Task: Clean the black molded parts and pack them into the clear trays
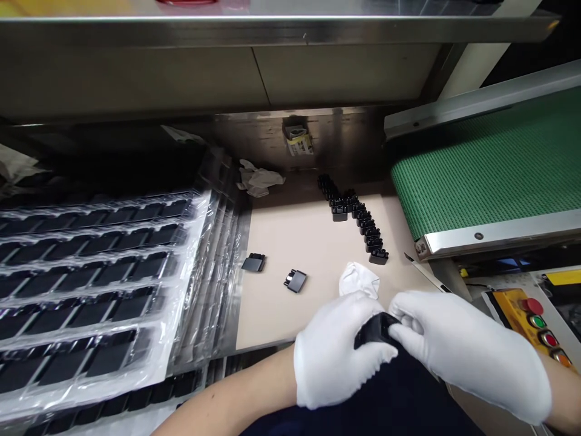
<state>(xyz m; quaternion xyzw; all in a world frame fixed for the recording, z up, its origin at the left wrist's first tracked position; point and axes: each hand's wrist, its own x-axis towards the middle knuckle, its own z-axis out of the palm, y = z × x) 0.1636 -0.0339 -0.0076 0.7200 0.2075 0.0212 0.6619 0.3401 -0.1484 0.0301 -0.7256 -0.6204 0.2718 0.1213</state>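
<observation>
My left hand (342, 351), in a white glove, is closed around a small black plastic part (379, 327) near my body. My right hand (458, 345), also gloved in white, pinches at the right side of that part; its fingertips hide the exact contact. Just beyond my left hand lies a crumpled white cloth (358, 280) on the beige work mat (281, 230). Two loose black parts, one to the left (254, 262) and one nearer the middle (295, 281), rest on the mat. Several similar black pieces (365, 225) stand in a slanting row toward the back right.
Stacked clear trays (181, 303) of black parts fill the left side. A green conveyor belt (494, 157) runs at the right, above a yellow button box (531, 321). A knife-like tool (426, 272) lies by the mat's right edge. A metal shelf (272, 31) crosses overhead.
</observation>
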